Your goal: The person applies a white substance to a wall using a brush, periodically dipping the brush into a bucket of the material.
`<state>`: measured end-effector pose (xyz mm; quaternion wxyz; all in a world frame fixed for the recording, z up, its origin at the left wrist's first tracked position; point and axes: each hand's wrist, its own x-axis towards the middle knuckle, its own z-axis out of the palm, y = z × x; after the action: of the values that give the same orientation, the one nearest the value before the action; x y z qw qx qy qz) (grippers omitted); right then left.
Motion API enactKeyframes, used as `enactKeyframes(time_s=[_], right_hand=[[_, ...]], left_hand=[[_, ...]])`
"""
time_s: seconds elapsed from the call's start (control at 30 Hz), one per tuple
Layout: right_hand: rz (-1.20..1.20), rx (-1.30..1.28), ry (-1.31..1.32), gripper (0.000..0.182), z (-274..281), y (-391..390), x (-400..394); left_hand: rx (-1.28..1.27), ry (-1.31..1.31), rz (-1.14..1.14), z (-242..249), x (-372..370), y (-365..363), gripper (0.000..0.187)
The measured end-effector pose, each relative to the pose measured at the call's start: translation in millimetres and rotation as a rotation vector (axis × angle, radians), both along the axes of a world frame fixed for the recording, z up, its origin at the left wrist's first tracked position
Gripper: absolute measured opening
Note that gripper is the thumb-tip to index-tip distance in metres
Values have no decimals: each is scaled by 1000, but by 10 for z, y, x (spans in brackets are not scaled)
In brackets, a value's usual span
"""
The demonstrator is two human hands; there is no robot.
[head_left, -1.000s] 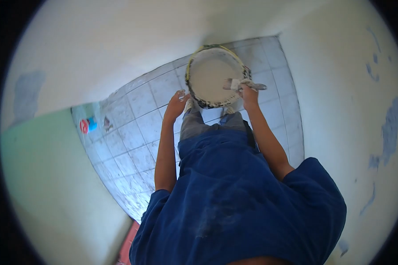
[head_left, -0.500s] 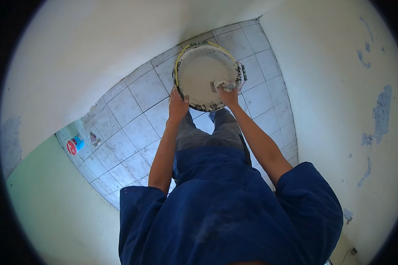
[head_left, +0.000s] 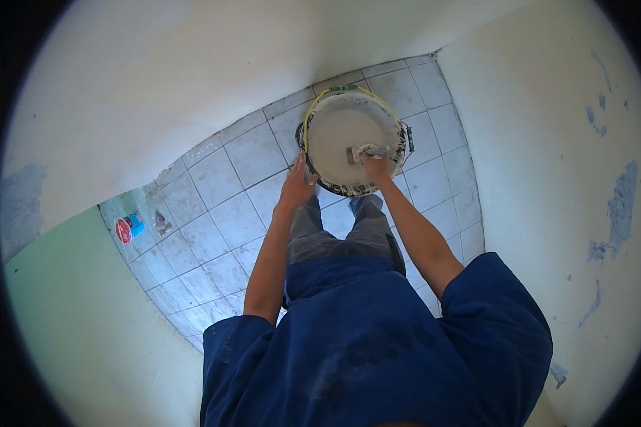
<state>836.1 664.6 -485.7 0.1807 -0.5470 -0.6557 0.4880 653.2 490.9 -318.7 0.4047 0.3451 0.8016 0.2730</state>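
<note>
A round bucket (head_left: pixel 351 194) with a yellow rim band and a side handle stands on the tiles, full of pale, smooth paste (head_left: pixel 342 135). My right hand (head_left: pixel 376 166) is closed around a paste-smeared tool (head_left: pixel 369 151) over the right part of the bucket; its flat end lies at the paste. At the bucket's left edge is my left hand (head_left: pixel 298 188), its fingers pointing up along the rim. Whether those fingers grip anything is too small to make out.
Light tiles (head_left: pixel 210 178) cover the floor between pale walls. A red and blue container (head_left: pixel 129 228) lies at the left, beside a small scrap (head_left: pixel 163 223). Grey patches (head_left: pixel 621 206) mark the right wall. My feet and legs are just below the bucket.
The bucket, floor and walls appear lower and slightly right as the view shifts. My left hand's fingers look straighter at the rim. My right hand still holds the tool over the paste.
</note>
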Motion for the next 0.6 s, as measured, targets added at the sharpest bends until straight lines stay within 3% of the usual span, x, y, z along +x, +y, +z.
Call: enactKeyframes(time_s=[0.07, 0.17, 0.27, 0.6], right_hand=[[-144, -194, 112, 14, 587, 21, 27], [-502, -745, 550, 15, 1318, 30, 74], [-564, -830, 774, 16, 1400, 45, 218], [-603, -736, 864, 14, 1803, -21, 350]], left_hand=[[-5, -4, -14, 19, 0, 13, 75], [-10, 16, -26, -36, 6, 9, 78], [-24, 4, -26, -59, -13, 21, 81], [-53, -36, -106, -2, -132, 35, 80]])
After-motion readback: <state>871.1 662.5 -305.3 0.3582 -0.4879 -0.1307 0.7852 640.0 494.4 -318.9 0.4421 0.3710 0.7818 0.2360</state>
